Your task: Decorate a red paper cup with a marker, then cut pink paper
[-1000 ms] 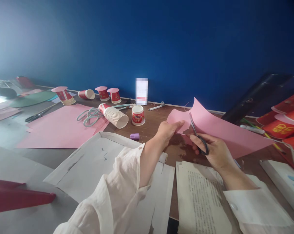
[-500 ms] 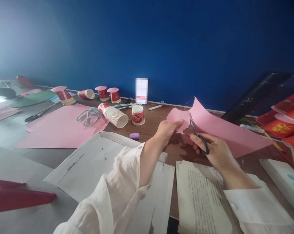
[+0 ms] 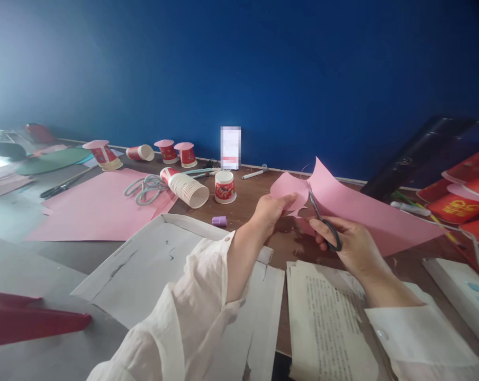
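Between the thumb and fingers of my left hand (image 3: 271, 210) is the rounded part of a pink paper sheet (image 3: 366, 211), lifted above the table. My right hand (image 3: 352, 243) grips a pair of scissors (image 3: 314, 203) by its black handles, thumb in one loop. The blades point up and away from me and lie at the cut between the rounded part and the larger remainder. That larger part spreads to the right, behind my right hand. Left of my hands, a red paper cup (image 3: 225, 188) stands upside down near a purple pen cap (image 3: 219, 221).
A stack of paper cups (image 3: 187, 189) lies beside grey-handled scissors (image 3: 144, 189) on pink sheets (image 3: 92, 211). Cups with pink discs (image 3: 186, 153) line the wall. A phone (image 3: 230, 148) leans there near a white marker (image 3: 255, 173). Printed pages (image 3: 330, 312) lie in front.
The rounded part of the pink paper has turned and shifted slightly left in my left hand. My right hand and the scissors stay almost in place.
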`<state>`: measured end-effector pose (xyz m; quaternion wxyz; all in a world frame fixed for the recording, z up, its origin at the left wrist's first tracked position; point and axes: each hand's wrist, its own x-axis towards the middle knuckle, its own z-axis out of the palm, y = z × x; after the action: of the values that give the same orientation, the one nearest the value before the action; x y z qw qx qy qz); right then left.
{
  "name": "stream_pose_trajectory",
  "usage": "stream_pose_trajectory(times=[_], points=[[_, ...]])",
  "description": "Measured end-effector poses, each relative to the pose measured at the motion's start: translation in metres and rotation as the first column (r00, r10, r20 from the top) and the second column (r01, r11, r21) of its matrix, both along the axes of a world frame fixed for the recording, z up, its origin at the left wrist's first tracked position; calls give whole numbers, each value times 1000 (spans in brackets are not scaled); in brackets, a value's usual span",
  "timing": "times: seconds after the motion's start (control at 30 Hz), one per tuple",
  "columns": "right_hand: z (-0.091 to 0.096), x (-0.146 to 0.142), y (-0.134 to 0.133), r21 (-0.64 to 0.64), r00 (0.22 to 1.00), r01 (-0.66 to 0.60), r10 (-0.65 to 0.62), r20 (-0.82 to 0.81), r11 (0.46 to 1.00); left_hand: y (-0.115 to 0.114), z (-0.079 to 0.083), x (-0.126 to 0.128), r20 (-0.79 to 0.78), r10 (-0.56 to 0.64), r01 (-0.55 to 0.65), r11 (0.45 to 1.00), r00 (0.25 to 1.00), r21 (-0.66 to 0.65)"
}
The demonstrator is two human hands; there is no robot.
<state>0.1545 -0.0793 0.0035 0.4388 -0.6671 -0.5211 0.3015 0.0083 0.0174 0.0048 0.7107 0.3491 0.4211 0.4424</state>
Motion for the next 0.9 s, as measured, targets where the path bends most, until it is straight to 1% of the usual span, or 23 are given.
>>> stream_pose_trajectory(times=[0.2, 0.37, 0.5, 0.6, 0.67, 0.77, 0.9], points=[[1, -3, 0, 2, 999, 38, -38, 2, 999, 1, -1, 1, -4, 22, -22, 999, 1000, 23], [2, -5, 0, 0, 1000, 30, -30, -4, 1000, 4, -2, 1, 33, 40, -40, 999, 999, 9], [1, -4, 0, -11, 1000, 7, -7, 0, 1000, 2, -3, 2, 115, 53, -50, 998, 992, -35], [3, -3, 1, -13, 1000, 7, -7, 17, 1000, 0, -4, 5, 211, 32, -21, 998, 977, -56], [5, -3, 1, -26, 1000, 8, -7, 21, 1000, 0, -5, 7, 233, 21, -5, 998, 972, -68], [6, -4, 1, -42, 1000, -6, 7, 10, 999, 1, -8, 8, 193, 28, -16, 998, 981, -64], [5, -5, 0, -41, 1000, -16, 15, -19, 999, 2, -9, 7, 92, 44, -39, 998, 995, -53]])
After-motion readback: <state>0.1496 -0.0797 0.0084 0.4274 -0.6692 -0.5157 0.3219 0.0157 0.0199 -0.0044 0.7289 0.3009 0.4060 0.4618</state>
